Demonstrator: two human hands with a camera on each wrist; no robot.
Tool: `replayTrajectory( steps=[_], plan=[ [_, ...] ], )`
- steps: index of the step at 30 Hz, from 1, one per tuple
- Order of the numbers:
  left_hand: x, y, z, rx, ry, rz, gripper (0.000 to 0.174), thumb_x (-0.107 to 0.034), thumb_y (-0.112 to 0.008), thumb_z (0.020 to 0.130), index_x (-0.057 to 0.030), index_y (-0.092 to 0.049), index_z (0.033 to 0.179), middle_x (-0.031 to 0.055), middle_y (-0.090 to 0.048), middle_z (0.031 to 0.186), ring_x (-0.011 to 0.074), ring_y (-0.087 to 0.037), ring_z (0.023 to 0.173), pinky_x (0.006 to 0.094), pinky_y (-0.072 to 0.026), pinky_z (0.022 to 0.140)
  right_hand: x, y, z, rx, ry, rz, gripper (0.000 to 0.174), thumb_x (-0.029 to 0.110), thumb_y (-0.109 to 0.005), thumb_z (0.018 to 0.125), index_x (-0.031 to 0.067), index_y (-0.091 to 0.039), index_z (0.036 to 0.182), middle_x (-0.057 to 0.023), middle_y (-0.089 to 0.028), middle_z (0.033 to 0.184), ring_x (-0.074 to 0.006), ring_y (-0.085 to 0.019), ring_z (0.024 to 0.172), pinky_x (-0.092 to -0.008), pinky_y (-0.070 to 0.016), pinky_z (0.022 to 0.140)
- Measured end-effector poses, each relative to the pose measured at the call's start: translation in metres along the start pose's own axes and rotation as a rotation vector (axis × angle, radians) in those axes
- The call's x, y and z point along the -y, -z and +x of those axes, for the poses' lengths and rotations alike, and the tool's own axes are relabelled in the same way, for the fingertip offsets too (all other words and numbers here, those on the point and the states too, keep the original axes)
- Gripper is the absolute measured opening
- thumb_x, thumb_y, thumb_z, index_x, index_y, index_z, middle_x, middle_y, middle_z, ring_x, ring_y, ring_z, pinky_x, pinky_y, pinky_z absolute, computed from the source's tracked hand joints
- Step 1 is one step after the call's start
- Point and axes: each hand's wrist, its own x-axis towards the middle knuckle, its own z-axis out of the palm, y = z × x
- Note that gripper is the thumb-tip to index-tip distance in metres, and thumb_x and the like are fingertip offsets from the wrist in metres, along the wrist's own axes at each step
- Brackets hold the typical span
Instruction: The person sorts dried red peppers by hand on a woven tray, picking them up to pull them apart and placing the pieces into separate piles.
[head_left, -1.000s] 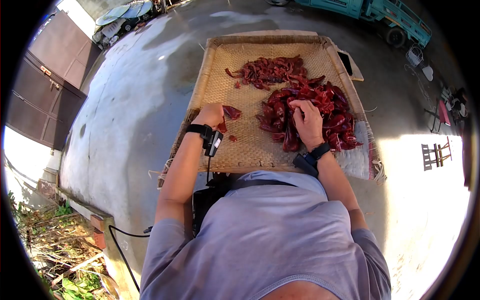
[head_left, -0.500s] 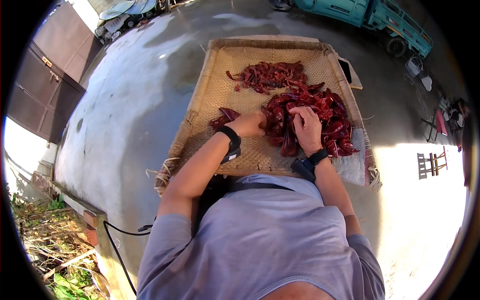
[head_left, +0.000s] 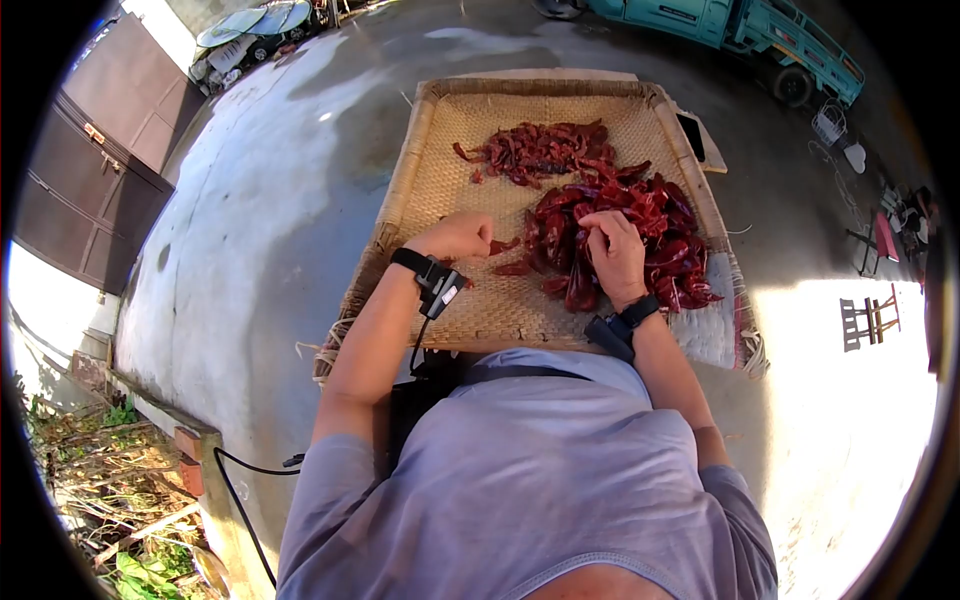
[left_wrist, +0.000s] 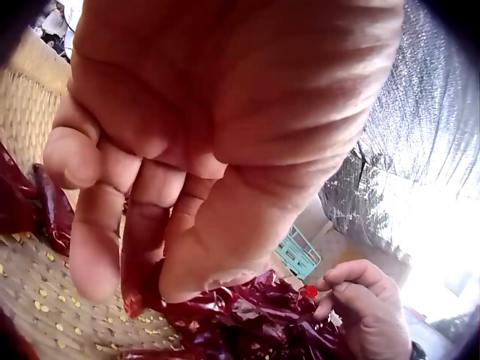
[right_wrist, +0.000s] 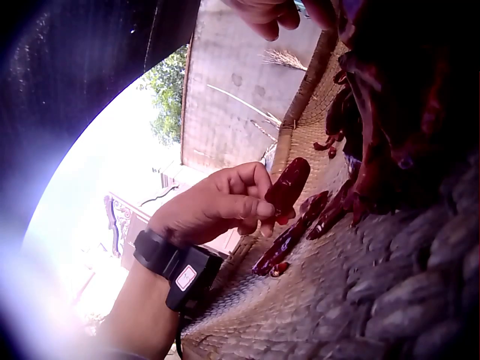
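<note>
My left hand (head_left: 455,237) is over the left part of a woven tray (head_left: 420,160), its thumb and fingers pinching a dried red chili pepper (right_wrist: 289,187). Other peppers lie on the weave just below that hand in the right wrist view. My right hand (head_left: 615,255) is at the near side of a large pile of dried red peppers (head_left: 675,255). In the left wrist view its thumb and fingers pinch together on a small bright red chili piece (left_wrist: 310,291). Farther back on the tray is a pile of torn chili strips (head_left: 550,150).
Pale yellow seeds (left_wrist: 45,307) are scattered over the weave. A dark phone-like slab (head_left: 690,135) lies beside the tray's right rim. A grey cloth or sack (head_left: 705,330) shows at the tray's near right corner. Beyond are a teal cargo vehicle (head_left: 690,15) and a brown gate (head_left: 90,180).
My left hand moved right to the pile's edge, then back left with a pepper between its fingers. My right hand has stayed at the pile.
</note>
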Motion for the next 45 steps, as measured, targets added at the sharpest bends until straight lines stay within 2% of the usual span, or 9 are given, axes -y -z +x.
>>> replayTrajectory(
  steps=[5, 10, 16, 25, 32, 35, 38, 41, 45],
  plan=[
    [-0.007, -0.009, -0.008, -0.536, 0.313, 0.253, 0.03, -0.011, -0.075, 0.08, -0.0021, -0.06, 0.105, 0.0148, -0.065, 0.1, 0.0242, -0.063, 0.092, 0.0401, -0.0506, 0.077, 0.002, -0.001, -0.001, 0.001, -0.03, -0.005, 0.017, 0.005, -0.061, 0.09, 0.0138, -0.069, 0.101, -0.0052, -0.067, 0.102, -0.0323, -0.062, 0.093, -0.0405, -0.0504, 0.083],
    [-0.025, -0.035, 0.018, -0.118, -0.313, 0.012, 0.044, -0.021, -0.072, 0.087, -0.0051, -0.058, 0.126, 0.0171, -0.065, 0.111, 0.0331, -0.063, 0.1, 0.0418, -0.0503, 0.087, 0.001, -0.001, 0.0, -0.021, 0.006, -0.016, 0.017, 0.005, -0.061, 0.089, 0.0131, -0.069, 0.102, -0.0055, -0.067, 0.101, -0.032, -0.062, 0.093, -0.0396, -0.0492, 0.084],
    [-0.05, -0.071, 0.04, -0.191, -0.447, 0.05, 0.033, -0.024, -0.067, 0.089, -0.0038, -0.061, 0.115, 0.0171, -0.068, 0.101, 0.0326, -0.064, 0.096, 0.0415, -0.0496, 0.085, 0.001, 0.002, 0.001, -0.038, 0.028, -0.043, 0.017, 0.005, -0.061, 0.089, 0.0126, -0.068, 0.102, -0.0055, -0.067, 0.097, -0.0303, -0.062, 0.093, -0.038, -0.0477, 0.085],
    [-0.039, -0.019, 0.003, -0.344, -0.125, 0.02, 0.017, -0.017, -0.065, 0.086, -0.0043, -0.064, 0.097, 0.0116, -0.068, 0.089, 0.0252, -0.066, 0.082, 0.0373, -0.0504, 0.074, 0.003, 0.003, 0.004, 0.119, 0.253, -0.161, 0.021, 0.017, -0.072, 0.081, 0.0157, -0.07, 0.102, -0.0017, -0.067, 0.099, -0.0246, -0.059, 0.099, -0.0457, -0.0344, 0.106],
    [-0.002, -0.002, -0.011, -0.344, 0.323, 0.35, 0.016, -0.018, -0.067, 0.086, -0.0101, -0.068, 0.1, 0.0123, -0.068, 0.101, 0.0308, -0.065, 0.098, 0.043, -0.0511, 0.086, 0.001, -0.008, -0.002, 0.283, 0.306, -0.338, 0.025, 0.023, -0.076, 0.078, 0.0168, -0.072, 0.103, -0.0017, -0.064, 0.101, -0.0245, -0.055, 0.11, -0.0525, -0.0259, 0.114],
    [-0.013, -0.014, -0.015, -0.47, 0.188, 0.288, 0.023, -0.017, -0.069, 0.086, -0.0109, -0.067, 0.107, 0.0154, -0.064, 0.115, 0.0314, -0.062, 0.108, 0.0419, -0.0497, 0.09, 0.0, -0.01, -0.003, 0.361, 0.224, -0.409, 0.022, 0.022, -0.073, 0.078, 0.0162, -0.072, 0.099, -0.0009, -0.064, 0.098, -0.0239, -0.055, 0.107, -0.0547, -0.0254, 0.113],
    [-0.026, -0.017, -0.003, -0.23, -0.019, 0.141, 0.039, -0.018, -0.072, 0.084, -0.0099, -0.062, 0.121, 0.0184, -0.058, 0.124, 0.0325, -0.057, 0.117, 0.0417, -0.0481, 0.096, 0.004, -0.009, -0.002, 0.262, 0.213, -0.349, 0.018, 0.018, -0.072, 0.079, 0.0153, -0.072, 0.097, -0.0016, -0.065, 0.096, -0.0246, -0.056, 0.105, -0.0523, -0.029, 0.111],
    [-0.041, -0.043, 0.006, -0.23, -0.313, -0.033, 0.054, -0.018, -0.073, 0.084, -0.0062, -0.054, 0.132, 0.0193, -0.055, 0.127, 0.0311, -0.057, 0.119, 0.0396, -0.0473, 0.099, 0.006, -0.008, 0.002, 0.089, 0.223, -0.173, 0.017, 0.012, -0.07, 0.08, 0.0143, -0.072, 0.097, -0.0027, -0.066, 0.093, -0.0254, -0.059, 0.1, -0.0467, -0.0338, 0.107],
    [-0.062, -0.062, 0.007, -0.277, -0.433, -0.127, 0.057, -0.015, -0.073, 0.083, -0.0022, -0.052, 0.134, 0.0186, -0.059, 0.123, 0.0282, -0.061, 0.113, 0.037, -0.0491, 0.097, 0.005, -0.007, 0.003, 0.114, 0.236, -0.011, 0.018, 0.009, -0.068, 0.081, 0.0126, -0.071, 0.098, -0.004, -0.067, 0.094, -0.0266, -0.061, 0.094, -0.041, -0.0391, 0.101]
  ],
)
